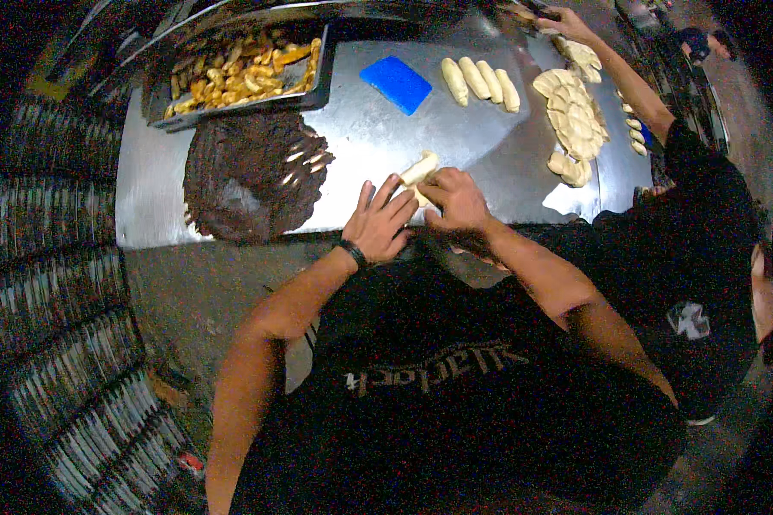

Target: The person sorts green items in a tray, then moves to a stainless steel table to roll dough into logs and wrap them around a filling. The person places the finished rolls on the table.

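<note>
A small strip of pale dough lies on the metal table near its front edge, partly rolled, with its lower part hidden by my fingers. My left hand, with a dark band at the wrist, rests beside it. Its fingers are stretched out and the tips touch the dough's left side. From the right, my right hand has its fingers curled in, thumb and fingertips pinching the dough's lower end. Left of my hands spreads a dark brown mass of filling, with several light streaks on its right part.
At the back left stands a metal tray of yellowish pieces. A flat blue scraper and several rolled dough pieces lie beyond my hands. Flattened dough pieces overlap at right, near a co-worker's arm. Stacked racks line the left.
</note>
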A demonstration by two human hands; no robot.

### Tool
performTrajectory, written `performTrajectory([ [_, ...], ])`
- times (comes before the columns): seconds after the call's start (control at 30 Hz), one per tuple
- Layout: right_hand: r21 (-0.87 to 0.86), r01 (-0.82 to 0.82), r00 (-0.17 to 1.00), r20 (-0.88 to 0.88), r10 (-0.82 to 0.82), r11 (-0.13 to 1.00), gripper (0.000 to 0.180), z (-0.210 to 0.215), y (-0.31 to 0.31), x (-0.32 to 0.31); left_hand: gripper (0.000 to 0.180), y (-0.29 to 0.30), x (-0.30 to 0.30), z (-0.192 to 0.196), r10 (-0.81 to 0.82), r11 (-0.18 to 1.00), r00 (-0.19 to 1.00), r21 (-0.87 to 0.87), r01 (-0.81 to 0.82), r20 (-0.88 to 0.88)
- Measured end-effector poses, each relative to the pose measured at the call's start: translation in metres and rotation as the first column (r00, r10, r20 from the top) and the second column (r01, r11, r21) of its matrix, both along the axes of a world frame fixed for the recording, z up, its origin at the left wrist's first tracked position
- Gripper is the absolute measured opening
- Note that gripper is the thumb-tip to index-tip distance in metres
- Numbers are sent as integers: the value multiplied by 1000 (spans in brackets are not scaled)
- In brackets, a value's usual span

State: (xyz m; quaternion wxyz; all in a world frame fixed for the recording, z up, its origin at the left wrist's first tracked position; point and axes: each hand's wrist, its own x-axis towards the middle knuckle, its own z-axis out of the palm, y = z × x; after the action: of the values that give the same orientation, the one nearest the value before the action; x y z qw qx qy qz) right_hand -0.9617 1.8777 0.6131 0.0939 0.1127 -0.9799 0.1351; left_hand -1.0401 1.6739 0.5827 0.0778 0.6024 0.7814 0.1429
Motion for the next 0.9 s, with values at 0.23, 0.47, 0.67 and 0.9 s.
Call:
performTrajectory([
  [0.23, -172, 57, 994, -87, -72, 983, 48, -11, 2, 8, 78, 8, 2, 16, 26, 1000, 999, -4, -26, 19],
  [0.47, -77, 43, 981, 192, -28, 996, 47, 7, -1, 14, 73, -3, -2, 10, -83, 996, 996, 28, 82, 17],
  [0.67, -166, 48, 985, -158, -74, 985, 48, 5, 5, 9, 74, 1, 4, 15, -3, 998, 998, 67, -1, 59],
  [0.9, -1, 55, 998, -41, -55, 998, 46, -31, -6, 43, 74, -2, -5, 9, -238, 971, 971, 18, 238, -33],
])
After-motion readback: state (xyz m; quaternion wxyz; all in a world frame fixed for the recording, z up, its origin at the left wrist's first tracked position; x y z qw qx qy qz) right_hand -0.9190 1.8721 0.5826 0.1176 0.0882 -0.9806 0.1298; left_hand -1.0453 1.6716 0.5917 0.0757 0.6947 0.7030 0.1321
